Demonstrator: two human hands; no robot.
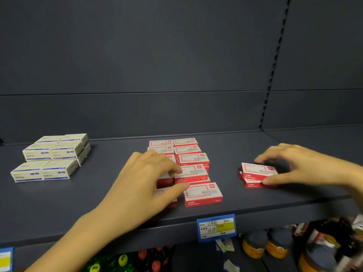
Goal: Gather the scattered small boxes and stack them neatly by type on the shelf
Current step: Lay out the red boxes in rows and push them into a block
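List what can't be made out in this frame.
Head view, all:
1. Left column of red boxes: covered by the left hand; whether it has a grip there is hidden.
2. Writing on the price tag: too small, blurred.
3. Labels on the cans below: blurred, unreadable.

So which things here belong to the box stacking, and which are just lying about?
Job: middle red boxes, gripped by left hand; right red pair, pinched by right hand; white-blue boxes; shelf.
Bystanders: blue price tag; yellow tins and green-red items below.
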